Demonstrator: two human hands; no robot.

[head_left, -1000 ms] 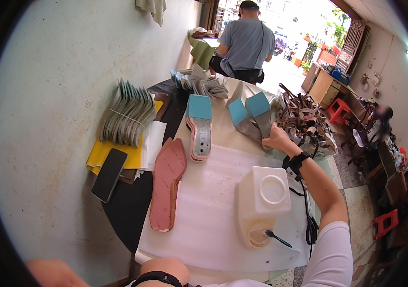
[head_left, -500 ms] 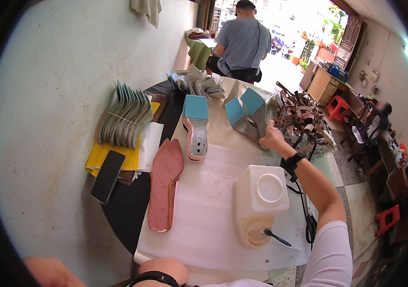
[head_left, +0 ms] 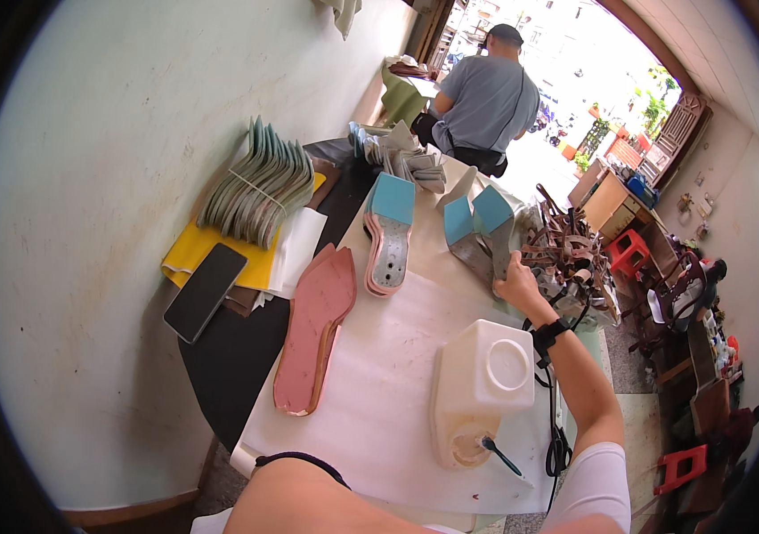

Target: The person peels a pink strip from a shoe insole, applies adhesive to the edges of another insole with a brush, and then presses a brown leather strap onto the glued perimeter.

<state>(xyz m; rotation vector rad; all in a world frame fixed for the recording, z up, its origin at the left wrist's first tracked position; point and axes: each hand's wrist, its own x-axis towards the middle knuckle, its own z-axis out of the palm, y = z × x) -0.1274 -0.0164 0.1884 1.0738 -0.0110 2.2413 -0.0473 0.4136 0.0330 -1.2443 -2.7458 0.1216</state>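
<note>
A: Item one. Right hand [head_left: 515,287], reached out toward one o'clock on the paper-covered bench [head_left: 379,392], fingers closed on the lower end of a grey wedge shoe sole with a light-blue heel block [head_left: 497,224]. Lying tilted beside a second sole of the same kind [head_left: 461,233], the two touching or nearly so.

B: Left hand?

A: Not in view; only a forearm with a black band [head_left: 304,459] at six o'clock. Open or closed: cannot tell.

B: Further stock?

A: Stack of pink-edged soles with a blue heel block [head_left: 386,238] at twelve o'clock. Flat reddish-pink insole boards [head_left: 312,329] at ten o'clock, overhanging the paper's edge. Bundle of grey-green insoles tied with a band [head_left: 259,182] on a yellow sheet [head_left: 190,249] at eleven o'clock, black phone [head_left: 205,292] just beside. Cut-open white plastic jug [head_left: 479,387] at four o'clock, small brush [head_left: 499,456] resting in its low opening. Heap of dark sandal straps [head_left: 566,254] at two o'clock.

B: Progress?

A: Judged early to midway: one wedge sole in hand, brush parked and untouched, no strap seen fitted to any sole, most boards and bundled insoles unworked.

B: Others present?

A: Person in a grey shirt [head_left: 486,102], back turned, at twelve o'clock beyond the bench.
</note>
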